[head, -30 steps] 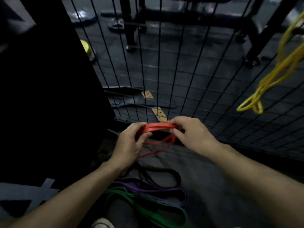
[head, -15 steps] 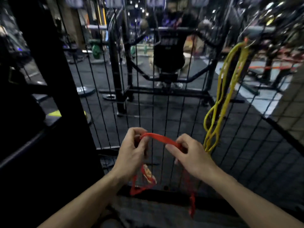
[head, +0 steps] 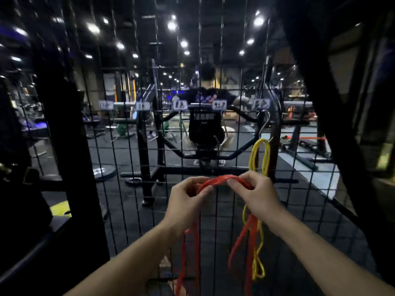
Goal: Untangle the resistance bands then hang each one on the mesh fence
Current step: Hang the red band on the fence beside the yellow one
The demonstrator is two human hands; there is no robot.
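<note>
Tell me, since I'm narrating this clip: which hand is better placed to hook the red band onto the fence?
Right, probably. The right hand grips the red band nearest the metal hook holding the yellow band; the left hand sits farther away.

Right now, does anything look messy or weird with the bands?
Nothing is broken. The red band is bunched in several strands between the left hand and right hand, with its loops dangling unevenly below. The yellow band already hangs from a hook on the mesh fence.

Smooth, faintly glossy rubbery red band (head: 222, 180); thin matt black metal-wire mesh fence (head: 136, 189).
</note>
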